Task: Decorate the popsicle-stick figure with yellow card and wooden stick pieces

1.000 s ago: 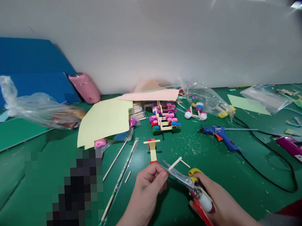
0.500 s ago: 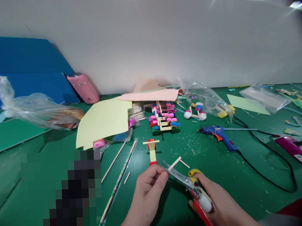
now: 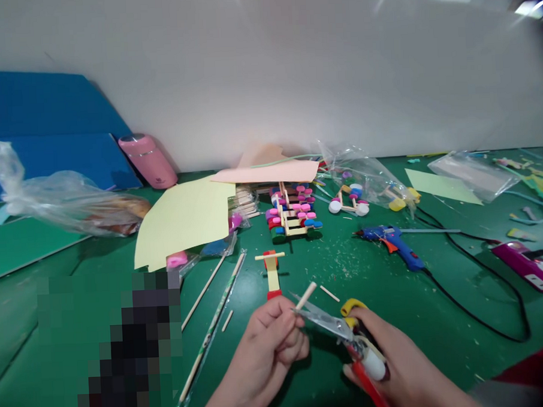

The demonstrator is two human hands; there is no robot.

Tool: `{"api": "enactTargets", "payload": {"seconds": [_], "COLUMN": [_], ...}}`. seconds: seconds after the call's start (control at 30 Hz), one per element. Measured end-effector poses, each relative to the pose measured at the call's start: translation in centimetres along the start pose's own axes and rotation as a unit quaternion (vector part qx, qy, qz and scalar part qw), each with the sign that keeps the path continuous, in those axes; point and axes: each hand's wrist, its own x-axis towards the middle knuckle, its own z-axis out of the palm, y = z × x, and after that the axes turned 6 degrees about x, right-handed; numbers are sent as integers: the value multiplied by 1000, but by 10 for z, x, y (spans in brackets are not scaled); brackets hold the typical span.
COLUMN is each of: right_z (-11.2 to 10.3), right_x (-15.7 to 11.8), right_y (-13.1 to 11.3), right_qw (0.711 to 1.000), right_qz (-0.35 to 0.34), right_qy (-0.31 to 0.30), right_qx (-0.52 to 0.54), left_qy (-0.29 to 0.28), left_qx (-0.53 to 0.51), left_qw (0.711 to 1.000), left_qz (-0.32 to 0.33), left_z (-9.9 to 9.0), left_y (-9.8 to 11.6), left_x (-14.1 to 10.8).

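My left hand (image 3: 273, 341) pinches a short wooden stick (image 3: 307, 294), whose far end points up and away. My right hand (image 3: 390, 348) is closed round the handles of a pair of scissors (image 3: 327, 323), one handle yellow and one red. The scissor blades reach across to the stick close to my left fingertips; whether they bite into it I cannot tell. Just beyond my left hand stands a craft-stick piece with red wheels (image 3: 273, 275), partly hidden by the fingers. A thin stick piece (image 3: 330, 293) lies on the table beside the blades.
A blue glue gun (image 3: 392, 241) lies right with its cord trailing. Several small wheeled craft-stick models (image 3: 296, 214) stand behind, near a yellow paper sheet (image 3: 186, 219). Wrapped sticks (image 3: 214, 326) lie left. A pink bottle (image 3: 148, 161) leans at the back. A blurred-out patch covers the lower left.
My left hand has turned and its other fingers have curled in, so the held stick now points more steeply away. The scissors have shifted only slightly.
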Motion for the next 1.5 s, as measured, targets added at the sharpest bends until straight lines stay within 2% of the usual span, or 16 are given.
{"api": "enactTargets", "payload": {"seconds": [0.07, 0.2, 0.27, 0.37, 0.47, 0.53, 0.57, 0.63, 0.7, 0.87, 0.93, 0.97, 1.03, 1.5], "right_z": [-10, -34, -45, -57, -57, -50, -45, -32, -21, -6, -4, -3, -1, 13], "right_x": [3, 16, 22, 23, 17, 13, 12, 13, 18, 29, 31, 31, 31, 31], "right_y": [8, 45, 65, 79, 62, 38, 25, 3, -10, -12, -10, -9, -9, -6], "right_qw": [1000, 984, 968, 954, 933, 917, 913, 913, 913, 926, 931, 933, 937, 947], "right_qz": [3, 59, 73, 5, -104, -185, -230, -313, -349, -349, -344, -340, -335, -319], "right_qy": [23, 145, 176, 189, 248, 290, 288, 207, 145, 65, 42, 32, 25, 1], "right_qx": [4, -89, -162, -231, -238, -202, -175, -160, -151, -125, -116, -110, -98, -34], "left_qy": [11, 55, 79, 117, 110, 68, 46, 20, 12, 12, 28, 37, 48, 63], "left_qx": [-23, 22, 94, 261, 450, 556, 601, 674, 730, 819, 850, 860, 871, 860], "left_qw": [1000, 997, 991, 956, 880, 816, 781, 712, 649, 503, 446, 427, 413, 429], "left_qz": [18, 39, 44, 67, 107, 144, 164, 195, 214, 277, 280, 276, 263, 271], "left_z": [-2, -4, -4, -1, 4, 7, 8, 8, 8, 8, 9, 9, 11, 7], "left_y": [3, 5, 3, 0, -2, -3, -4, -6, -6, -5, -5, -5, -6, -11], "left_x": [1, 3, 3, 2, 1, 0, 0, -2, -4, -8, -9, -10, -11, -18]}}
